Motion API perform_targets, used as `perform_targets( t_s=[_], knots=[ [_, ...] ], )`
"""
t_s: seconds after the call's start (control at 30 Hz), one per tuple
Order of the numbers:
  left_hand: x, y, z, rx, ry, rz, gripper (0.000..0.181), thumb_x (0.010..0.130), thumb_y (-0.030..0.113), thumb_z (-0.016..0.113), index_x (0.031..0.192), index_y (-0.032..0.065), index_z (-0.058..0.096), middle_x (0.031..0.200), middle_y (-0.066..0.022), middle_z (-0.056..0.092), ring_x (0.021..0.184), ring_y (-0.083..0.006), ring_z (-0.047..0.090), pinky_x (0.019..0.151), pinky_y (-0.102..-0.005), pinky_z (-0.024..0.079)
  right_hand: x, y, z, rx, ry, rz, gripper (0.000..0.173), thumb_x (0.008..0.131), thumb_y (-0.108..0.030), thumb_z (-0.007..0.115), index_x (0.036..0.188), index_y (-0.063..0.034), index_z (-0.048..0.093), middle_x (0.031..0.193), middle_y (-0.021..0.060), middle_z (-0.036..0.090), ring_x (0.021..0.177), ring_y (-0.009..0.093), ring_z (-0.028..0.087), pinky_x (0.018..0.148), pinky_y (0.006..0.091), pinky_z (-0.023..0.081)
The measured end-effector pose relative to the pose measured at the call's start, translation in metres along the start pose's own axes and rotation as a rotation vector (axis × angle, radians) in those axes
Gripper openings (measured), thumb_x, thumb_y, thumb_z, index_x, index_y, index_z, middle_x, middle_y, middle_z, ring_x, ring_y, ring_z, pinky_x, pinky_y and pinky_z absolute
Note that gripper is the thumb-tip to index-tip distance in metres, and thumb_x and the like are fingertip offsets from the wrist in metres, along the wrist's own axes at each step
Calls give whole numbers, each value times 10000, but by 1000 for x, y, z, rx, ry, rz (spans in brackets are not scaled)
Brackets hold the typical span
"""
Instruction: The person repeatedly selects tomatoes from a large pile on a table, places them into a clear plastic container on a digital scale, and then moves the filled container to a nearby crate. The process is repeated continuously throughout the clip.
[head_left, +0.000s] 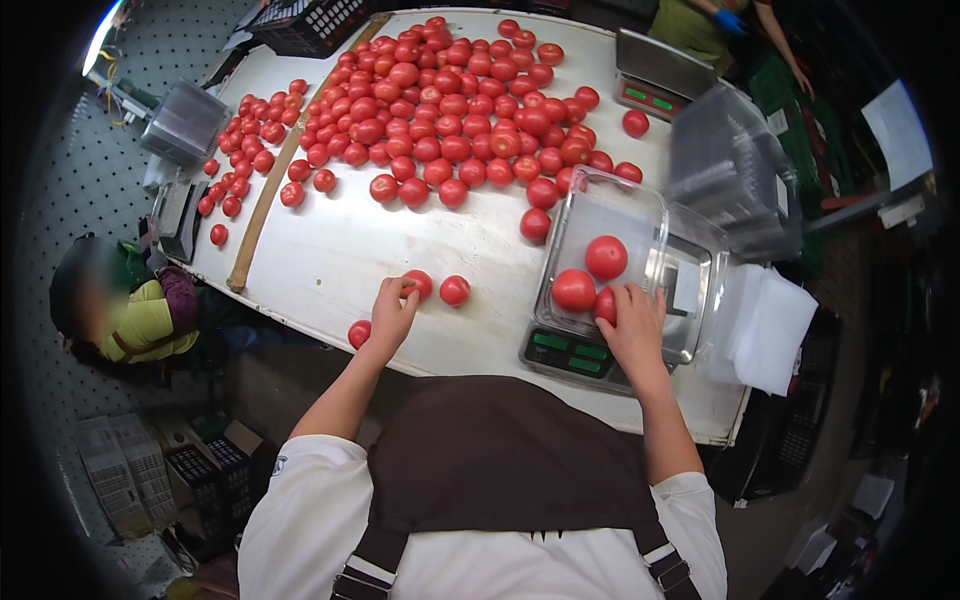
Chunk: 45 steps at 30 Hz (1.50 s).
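My left hand (393, 313) is over the near part of the white table, its thumb and fingertips on a red tomato (421, 286). Just right of that one lies another tomato (455, 291), and a third tomato (360, 334) sits by the table's front edge, partly behind my wrist. My right hand (634, 324) reaches into a clear plastic clamshell container (600, 196), fingers around a tomato (604, 306) that they partly cover. Two more tomatoes (589, 274) rest in the same container. Beneath it is a digital scale (568, 351) with lit green displays.
A large heap of tomatoes (442, 105) spreads over the table (337, 240). Left of a wooden strip (262, 202) lie smaller tomatoes (251, 139). Stacked clear containers (731, 161), white sheets (772, 326) and a second scale (660, 75) stand right. Other people (150, 315) are at left and far right.
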<state>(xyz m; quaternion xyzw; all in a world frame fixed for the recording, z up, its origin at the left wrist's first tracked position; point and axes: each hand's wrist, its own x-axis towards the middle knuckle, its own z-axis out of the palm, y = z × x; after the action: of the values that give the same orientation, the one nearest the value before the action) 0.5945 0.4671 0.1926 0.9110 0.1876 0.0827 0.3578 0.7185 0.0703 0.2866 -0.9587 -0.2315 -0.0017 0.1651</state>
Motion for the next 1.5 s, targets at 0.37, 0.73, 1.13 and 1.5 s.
perform_targets(
  t_s=[0.37,0.73,1.13,1.5],
  knots=[
    [87,-82,-27,-79,73,-130,270,880,167,658,1104,21,620,1083,-164,604,897,-292,647,799,-374,530,14,-60,-13,417,132,103,217,829,-33,670,1036,-5,613,1092,155,627,1060,340,594,975,436,438],
    [330,-130,-47,-97,317,-184,553,818,288,739,1249,19,521,1185,-260,541,1108,-419,555,956,-445,468,31,-134,16,533,120,13,110,845,61,571,935,23,620,983,162,658,949,301,644,890,370,497],
    [477,-102,-61,249,74,-299,718,774,269,771,1409,190,445,1415,-141,383,1307,-391,395,1037,-517,442,48,-166,29,550,70,206,102,857,66,582,941,30,628,920,165,655,833,283,648,783,352,518],
    [348,-138,-83,320,61,88,598,681,189,783,1232,133,557,1231,-185,460,1165,-430,460,897,-507,502,92,-196,60,581,-68,45,89,861,54,597,931,23,643,863,137,660,794,236,659,740,316,518]
  ],
)
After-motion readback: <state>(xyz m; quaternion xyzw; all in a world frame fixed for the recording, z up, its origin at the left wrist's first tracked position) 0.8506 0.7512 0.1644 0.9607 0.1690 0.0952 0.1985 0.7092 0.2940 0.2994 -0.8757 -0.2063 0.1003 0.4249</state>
